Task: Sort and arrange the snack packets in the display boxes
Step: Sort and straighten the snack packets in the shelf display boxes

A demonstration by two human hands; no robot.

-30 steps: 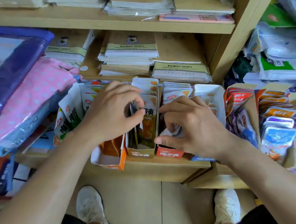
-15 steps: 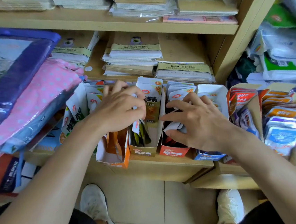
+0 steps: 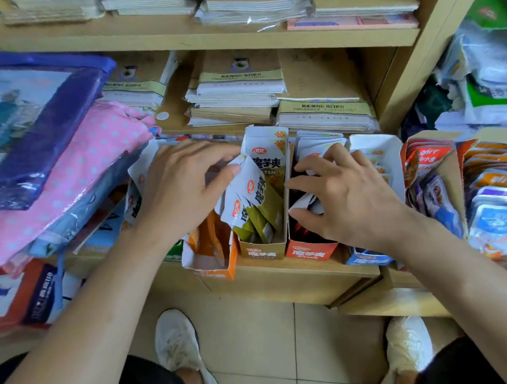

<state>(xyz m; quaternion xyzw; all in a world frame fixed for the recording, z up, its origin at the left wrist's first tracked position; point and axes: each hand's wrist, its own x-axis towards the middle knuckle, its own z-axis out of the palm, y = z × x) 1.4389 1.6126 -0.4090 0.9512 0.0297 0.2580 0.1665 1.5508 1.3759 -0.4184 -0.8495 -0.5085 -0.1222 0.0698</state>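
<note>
Tugging could tip the overhanging orange box [image 3: 230, 257]: left hand [image 3: 184, 189] pinches olive packets [image 3: 264, 204], right hand [image 3: 352, 197] at 3 o'clock grips white packets [image 3: 305, 201]

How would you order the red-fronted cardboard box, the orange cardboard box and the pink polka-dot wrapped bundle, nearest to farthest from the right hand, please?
1. Red-fronted cardboard box: directly beneath the right hand.
2. Orange cardboard box: two boxes leftward.
3. Pink polka-dot wrapped bundle: far left.
</note>
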